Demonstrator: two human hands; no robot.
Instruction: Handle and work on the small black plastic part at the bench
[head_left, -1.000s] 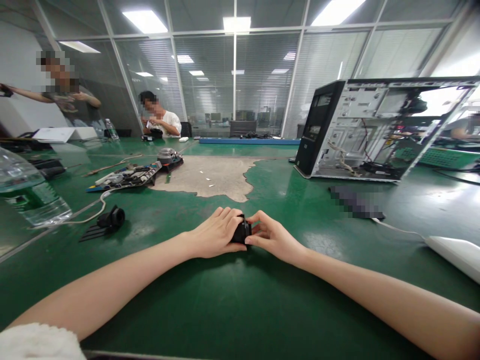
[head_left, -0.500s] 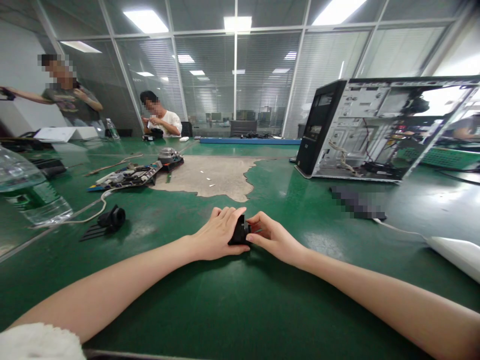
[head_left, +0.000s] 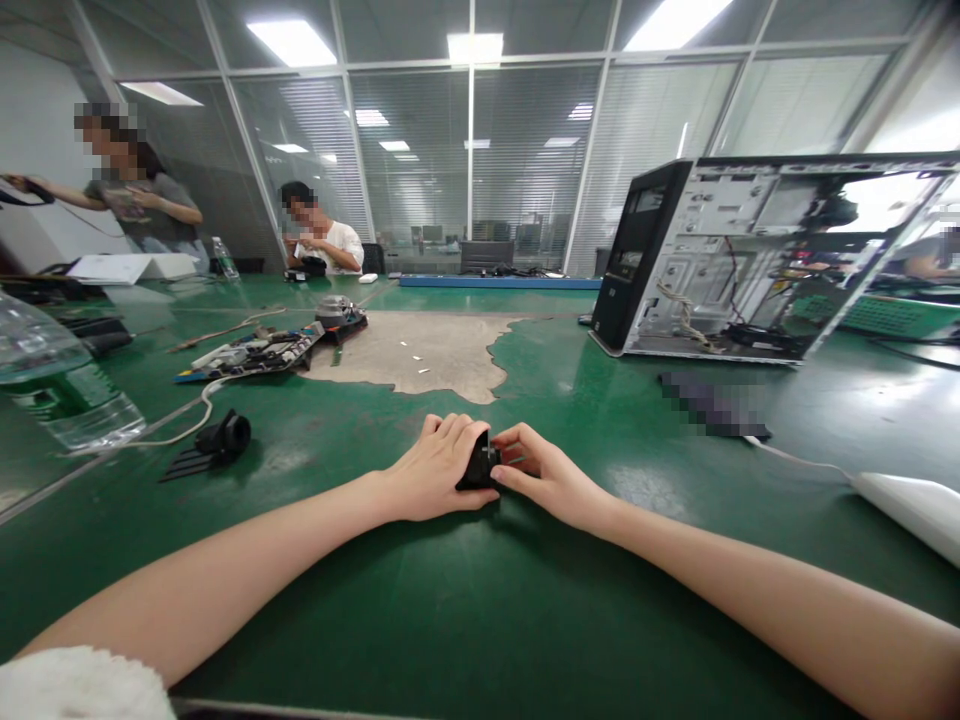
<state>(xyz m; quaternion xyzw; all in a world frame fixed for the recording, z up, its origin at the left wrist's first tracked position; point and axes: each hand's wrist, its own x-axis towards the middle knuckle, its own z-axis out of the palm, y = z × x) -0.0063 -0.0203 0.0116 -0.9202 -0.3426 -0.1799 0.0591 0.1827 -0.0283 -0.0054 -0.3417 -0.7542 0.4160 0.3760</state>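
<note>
A small black plastic part point(head_left: 476, 471) rests at the middle of the green table point(head_left: 480, 620), largely hidden by fingers, so its exact kind cannot be told. My left hand point(head_left: 427, 472) wraps round it from the left, thumb below and fingers over the top. On its right side, my right hand point(head_left: 555, 475) pinches a short round end with thumb and fingertips. Farther left lies another black part point(head_left: 223, 436) with a round end and several flat prongs, apart from both hands.
An open computer case point(head_left: 645, 265) stands at the right, a white object with a cable point(head_left: 911, 510) nearer. At the left are a water bottle point(head_left: 64, 385) and a circuit board point(head_left: 255, 352). A bare brown patch point(head_left: 442, 350) marks the tabletop. Other people point(head_left: 341, 240) work beyond.
Both hands keep their hold on the black part, with only a slight shift of the fingers. At the back left, a person has turned and the outstretched arm has moved.
</note>
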